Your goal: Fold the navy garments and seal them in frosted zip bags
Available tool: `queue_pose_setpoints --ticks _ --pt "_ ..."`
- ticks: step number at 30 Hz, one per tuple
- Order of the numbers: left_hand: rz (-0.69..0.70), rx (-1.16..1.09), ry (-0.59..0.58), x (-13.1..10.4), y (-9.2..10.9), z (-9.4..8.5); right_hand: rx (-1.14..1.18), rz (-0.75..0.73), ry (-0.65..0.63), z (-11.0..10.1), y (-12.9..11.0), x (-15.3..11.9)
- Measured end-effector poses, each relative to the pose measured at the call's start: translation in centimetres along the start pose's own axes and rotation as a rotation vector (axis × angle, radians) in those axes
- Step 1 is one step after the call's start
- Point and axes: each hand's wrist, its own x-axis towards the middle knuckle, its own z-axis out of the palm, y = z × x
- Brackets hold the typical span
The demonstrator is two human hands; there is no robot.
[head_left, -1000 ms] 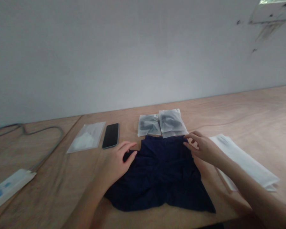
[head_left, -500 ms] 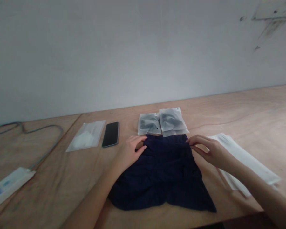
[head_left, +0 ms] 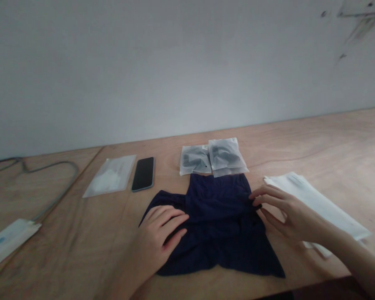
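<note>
A dark navy garment [head_left: 212, 225], by its shape a pair of shorts, lies spread on the wooden table with its straight waist edge away from me. Over its left part is my left hand [head_left: 162, 233], fingers loosely bent and thumb apart, resting on or just above the cloth. My right hand [head_left: 284, 210] is at the garment's right side, a small bit of the dark edge between fingertips and thumb. Past the waist edge lie two frosted bags [head_left: 195, 160] [head_left: 227, 156] with dark folded contents.
To the left are a black-screened phone [head_left: 143, 174] and a flat frosted bag [head_left: 111, 177]. A white power strip [head_left: 11, 241] with a grey cable [head_left: 61, 191] lies at far left. White flat packets [head_left: 315, 204] sit beside my right forearm. A pale wall [head_left: 175, 71] stands behind.
Both hands have come down from the waist corners along the garment's sides, towards me. My left hand has let go of its corner, and a left flap of cloth now shows.
</note>
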Motion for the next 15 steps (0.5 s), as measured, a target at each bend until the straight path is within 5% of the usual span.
queue_pose_setpoints --ticks 5,8,11,15 --pt "-0.358 0.137 0.277 -5.8 -0.3 -1.5 0.058 -0.062 0.065 0.0 -2.2 5.4" --pt "-0.58 0.192 0.294 -9.9 -1.0 -1.3 0.066 -0.125 -0.027 2.1 -4.3 10.2" --pt "-0.632 0.198 0.245 -12.3 -1.3 -0.9 0.057 -0.218 -0.132 5.2 -6.7 15.3" --pt "-0.625 0.204 0.283 -12.4 -0.7 -0.7 0.014 -0.314 -0.252 10.1 -9.3 21.1"
